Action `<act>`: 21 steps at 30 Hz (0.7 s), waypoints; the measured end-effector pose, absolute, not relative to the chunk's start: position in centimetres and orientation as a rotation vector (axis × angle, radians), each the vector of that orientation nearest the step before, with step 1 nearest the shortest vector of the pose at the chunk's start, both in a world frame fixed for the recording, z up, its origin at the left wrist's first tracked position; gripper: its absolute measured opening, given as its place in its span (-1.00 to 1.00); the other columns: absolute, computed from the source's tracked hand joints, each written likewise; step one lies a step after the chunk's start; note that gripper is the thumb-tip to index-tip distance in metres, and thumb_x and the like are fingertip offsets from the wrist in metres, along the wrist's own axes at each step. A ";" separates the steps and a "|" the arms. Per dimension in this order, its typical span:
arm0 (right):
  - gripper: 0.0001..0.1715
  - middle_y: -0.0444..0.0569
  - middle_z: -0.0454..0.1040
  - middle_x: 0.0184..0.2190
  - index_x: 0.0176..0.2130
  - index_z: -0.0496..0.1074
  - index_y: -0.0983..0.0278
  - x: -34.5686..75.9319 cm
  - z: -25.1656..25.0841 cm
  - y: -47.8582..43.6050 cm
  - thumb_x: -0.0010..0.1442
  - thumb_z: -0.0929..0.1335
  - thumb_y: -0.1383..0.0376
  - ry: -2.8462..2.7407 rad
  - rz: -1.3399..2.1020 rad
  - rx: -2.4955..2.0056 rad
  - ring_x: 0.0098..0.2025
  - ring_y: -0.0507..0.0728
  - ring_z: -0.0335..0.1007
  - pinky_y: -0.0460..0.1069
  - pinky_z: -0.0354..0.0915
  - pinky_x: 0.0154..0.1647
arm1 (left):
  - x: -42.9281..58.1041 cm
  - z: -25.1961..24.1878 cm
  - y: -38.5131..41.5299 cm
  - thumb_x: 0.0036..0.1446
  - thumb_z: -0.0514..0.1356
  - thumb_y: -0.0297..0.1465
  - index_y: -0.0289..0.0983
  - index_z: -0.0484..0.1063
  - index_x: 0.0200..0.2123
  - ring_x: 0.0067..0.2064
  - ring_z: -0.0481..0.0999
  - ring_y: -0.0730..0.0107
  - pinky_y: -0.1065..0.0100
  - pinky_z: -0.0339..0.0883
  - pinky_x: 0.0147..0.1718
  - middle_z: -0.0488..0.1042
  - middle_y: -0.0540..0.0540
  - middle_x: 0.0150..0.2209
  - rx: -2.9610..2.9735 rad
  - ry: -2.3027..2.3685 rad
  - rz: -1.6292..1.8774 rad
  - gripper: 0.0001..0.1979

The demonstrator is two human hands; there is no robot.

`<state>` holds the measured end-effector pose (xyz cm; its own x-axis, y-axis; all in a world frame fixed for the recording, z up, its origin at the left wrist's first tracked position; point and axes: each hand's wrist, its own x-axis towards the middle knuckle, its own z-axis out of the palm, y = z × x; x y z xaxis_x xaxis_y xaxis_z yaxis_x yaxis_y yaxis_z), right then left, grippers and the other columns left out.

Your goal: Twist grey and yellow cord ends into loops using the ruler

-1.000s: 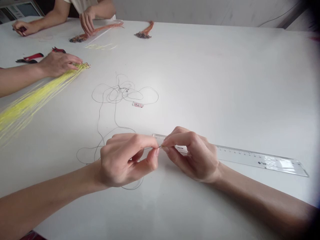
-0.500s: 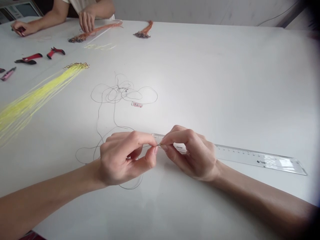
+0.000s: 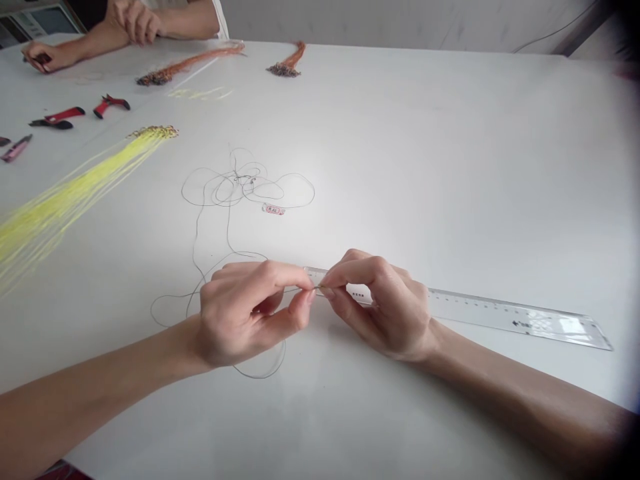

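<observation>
Head view, my remote feed: left hand (image 3: pixel 240 317) and right hand (image 3: pixel 385 307) in narrow pinch, fingertips almost meeting on tiny glinting piece (image 3: pixel 318 288), too small for me to identify. Thin dark cord (image 3: pixel 229 227) runs off in loose loops across smooth white table (image 3: pixel 450 167). Clear plastic ruler (image 3: pixel 500 317) partly hidden behind right hand. Farther off: yellow strand bundle (image 3: pixel 65 203), red-handled pliers (image 3: pixel 111 103), co-worker's hand (image 3: pixel 133 20) near frame's top edge.

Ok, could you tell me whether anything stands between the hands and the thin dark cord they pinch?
Nothing visible does: the left hand and right hand pinch the thin dark cord directly, and the clear plastic ruler lies under the right hand.
</observation>
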<state>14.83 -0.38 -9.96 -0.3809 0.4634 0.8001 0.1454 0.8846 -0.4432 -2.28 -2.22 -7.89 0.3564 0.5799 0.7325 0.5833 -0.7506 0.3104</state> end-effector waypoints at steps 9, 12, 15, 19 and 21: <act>-0.73 -0.15 0.26 -0.54 -0.30 0.20 0.31 14.8 -9.9 -0.4 0.09 0.23 0.64 -1.957 0.356 -0.441 -0.55 -0.08 0.15 -0.16 0.12 -0.64 | -2.2 -7.8 -2.2 0.10 0.16 -0.51 -0.25 0.34 -0.45 -0.76 0.07 0.71 0.59 0.00 -0.84 0.22 0.19 -0.74 -2.562 -1.080 -1.409 -0.91; -0.73 -0.14 0.27 -0.54 -0.31 0.20 0.32 14.8 -9.9 -0.4 0.08 0.23 0.65 -1.957 0.356 -0.432 -0.55 -0.07 0.15 -0.15 0.13 -0.63 | -2.1 -7.8 -2.1 0.09 0.16 -0.53 -0.27 0.34 -0.45 -0.76 0.04 0.72 0.59 -0.01 -0.84 0.20 0.19 -0.75 -2.582 -1.048 -1.417 -0.91; -0.73 -0.13 0.27 -0.54 -0.30 0.20 0.31 14.8 -9.9 -0.4 0.09 0.23 0.65 -1.959 0.360 -0.434 -0.54 -0.07 0.14 -0.15 0.12 -0.63 | -2.1 -7.8 -2.2 0.08 0.16 -0.54 -0.28 0.33 -0.45 -0.77 0.02 0.73 0.60 -0.02 -0.84 0.18 0.20 -0.75 -2.601 -1.054 -1.411 -0.91; -0.72 -0.14 0.26 -0.55 -0.30 0.20 0.31 14.8 -9.9 -0.4 0.09 0.23 0.65 -1.957 0.352 -0.439 -0.54 -0.08 0.13 -0.15 0.11 -0.63 | -2.0 -7.7 -2.2 0.10 0.14 -0.53 -0.27 0.31 -0.45 -0.75 0.04 0.72 0.61 -0.02 -0.83 0.19 0.20 -0.74 -2.629 -1.084 -1.404 -0.89; -0.71 -0.14 0.25 -0.55 -0.29 0.20 0.31 14.8 -9.9 -0.4 0.08 0.23 0.66 -1.959 0.350 -0.435 -0.55 -0.07 0.13 -0.15 0.11 -0.63 | -2.0 -7.7 -2.2 0.10 0.14 -0.53 -0.27 0.30 -0.45 -0.74 0.07 0.71 0.60 -0.01 -0.82 0.21 0.19 -0.74 -2.643 -1.080 -1.409 -0.89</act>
